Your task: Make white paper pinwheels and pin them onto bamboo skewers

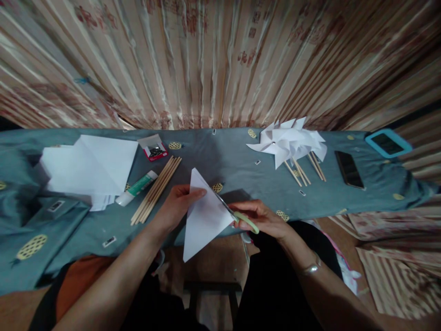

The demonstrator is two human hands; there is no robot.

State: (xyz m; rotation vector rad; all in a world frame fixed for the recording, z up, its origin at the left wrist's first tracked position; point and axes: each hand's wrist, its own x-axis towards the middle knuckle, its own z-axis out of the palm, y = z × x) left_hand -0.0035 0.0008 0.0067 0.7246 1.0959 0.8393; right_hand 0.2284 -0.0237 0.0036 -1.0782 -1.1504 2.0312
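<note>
My left hand pinches a white folded paper triangle near its upper left edge, thumb on top. In my right hand is a pair of scissors with pale green handles. Their blades lie along the triangle's upper right edge, pointing up and left; whether they are parted on the paper I cannot tell. The triangle is held over the table's front edge, with its lowest corner hanging past it. Left of my left hand lie several wooden sticks side by side.
Beyond the sticks are a glue stick, an open red-and-white box of small dark pieces and white paper sheets. Paper pinwheels on sticks lie at the back right, near a phone and a blue-framed device. A curtain hangs behind.
</note>
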